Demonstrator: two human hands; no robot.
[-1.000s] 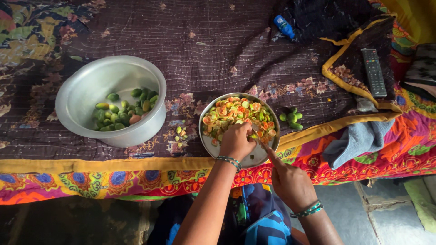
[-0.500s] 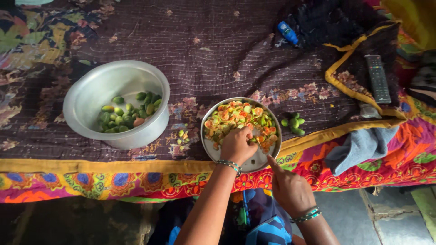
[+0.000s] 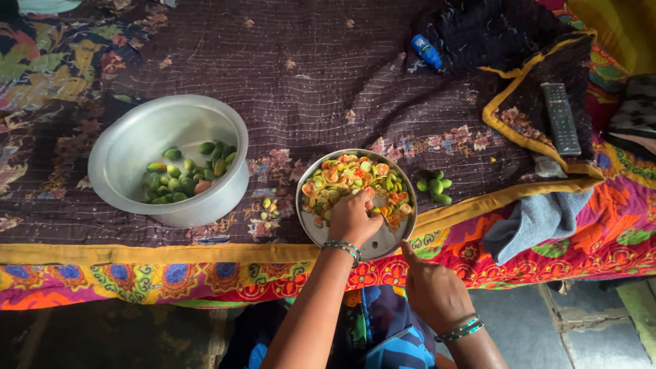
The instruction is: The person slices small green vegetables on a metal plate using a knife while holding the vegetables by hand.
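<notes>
Two bare hands work at the near edge of a quilted dark cloth with a yellow border (image 3: 137,249), which lies on a bright floral spread. The left hand (image 3: 352,217) rests, fingers curled and pressed together, on the heap of orange and green cut vegetable slices (image 3: 348,179) in a shallow round steel plate (image 3: 383,242); whether the fingertips pinch a slice I cannot tell. The right hand (image 3: 432,290) hangs just off the plate's near rim, forefinger stretched toward it and the other fingers folded in; any tool in it is hidden. That plate sits close to the border, so a push from the left hand could tip it toward the person's lap and spill the slices. To its left, a large round aluminium pot (image 3: 137,137) holds small whole green gourds (image 3: 188,174). A few more gourds lie loose on the cloth right of the plate (image 3: 434,186), and trimmed bits lie between pot and plate (image 3: 270,205); loose pieces could roll off. A black remote control (image 3: 560,117) lies well apart.
</notes>
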